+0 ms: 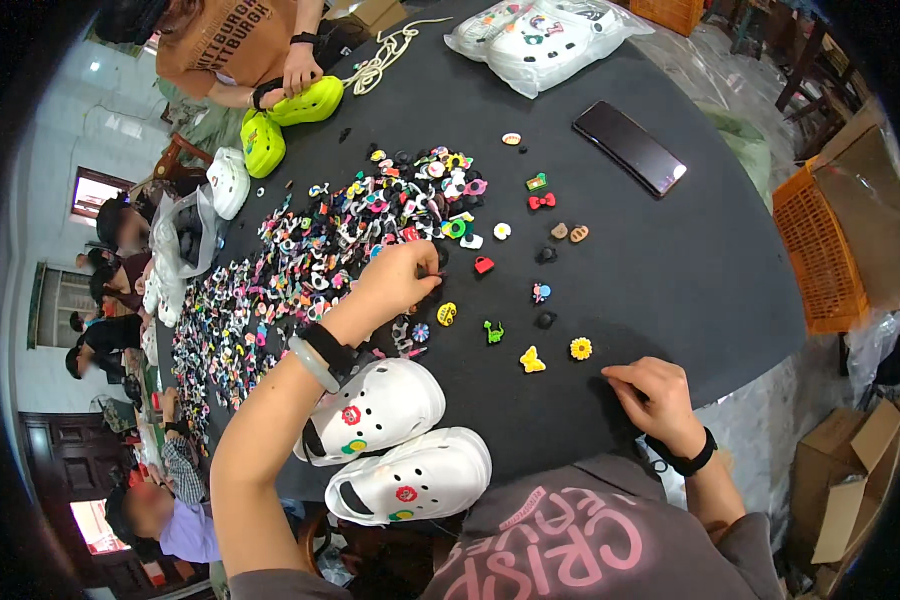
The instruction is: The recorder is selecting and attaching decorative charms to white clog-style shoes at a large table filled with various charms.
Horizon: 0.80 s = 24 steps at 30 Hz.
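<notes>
My left hand (402, 277) reaches over the near right edge of a big heap of small shoe charms (350, 225). Its thumb and fingers are pinched together; whatever they hold is too small or hidden to name. Low at the table's right, my right hand (658, 400) has its fingertips drawn together, with nothing visible in them. The sunflower charm (581, 348) is nearest to it, then a yellow butterfly charm (533, 359). Below my left forearm sit two white clogs (425, 478), each bearing a red charm (407, 494) and a green-yellow one.
Loose charms lie right of the heap, among them a green dinosaur (494, 332), red bag (484, 265) and red bow (541, 201). Beyond are a phone (630, 147) and bagged white clogs (545, 40). Across the table a person's hand (301, 68) touches lime clogs (310, 101).
</notes>
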Tool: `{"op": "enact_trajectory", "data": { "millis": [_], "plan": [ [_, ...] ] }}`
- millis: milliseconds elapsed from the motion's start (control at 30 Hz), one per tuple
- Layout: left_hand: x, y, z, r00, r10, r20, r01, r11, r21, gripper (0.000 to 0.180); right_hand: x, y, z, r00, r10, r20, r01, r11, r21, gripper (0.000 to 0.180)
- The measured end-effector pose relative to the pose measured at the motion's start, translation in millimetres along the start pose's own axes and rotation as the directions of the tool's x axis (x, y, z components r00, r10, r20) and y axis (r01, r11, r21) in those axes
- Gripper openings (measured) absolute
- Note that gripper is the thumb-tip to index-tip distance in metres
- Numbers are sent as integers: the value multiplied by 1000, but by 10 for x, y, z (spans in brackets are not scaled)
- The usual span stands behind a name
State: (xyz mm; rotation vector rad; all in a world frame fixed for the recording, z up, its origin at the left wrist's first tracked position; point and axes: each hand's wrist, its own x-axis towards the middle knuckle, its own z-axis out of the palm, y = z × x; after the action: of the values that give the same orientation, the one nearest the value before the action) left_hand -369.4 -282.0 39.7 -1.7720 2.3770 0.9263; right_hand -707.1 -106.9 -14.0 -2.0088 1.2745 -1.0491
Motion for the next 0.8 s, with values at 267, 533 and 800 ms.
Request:
{"op": "enact_trajectory", "data": {
  "millis": [267, 533, 800],
  "plan": [
    [95, 61, 132, 974, 206, -95, -212, 976, -56, 13, 9, 6, -21, 1000, -7, 12, 7, 1000, -7, 14],
    [77, -91, 99, 957, 288, -42, -283, 954, 98, 20, 34, -26, -29, 1000, -15, 17, 15, 1000, -11, 15],
    [43, -18, 100, 999, 24, -25, -28, 979, -204, 28, 28, -11, -20, 1000, -17, 15, 17, 1000, -8, 15]
  ]
}}
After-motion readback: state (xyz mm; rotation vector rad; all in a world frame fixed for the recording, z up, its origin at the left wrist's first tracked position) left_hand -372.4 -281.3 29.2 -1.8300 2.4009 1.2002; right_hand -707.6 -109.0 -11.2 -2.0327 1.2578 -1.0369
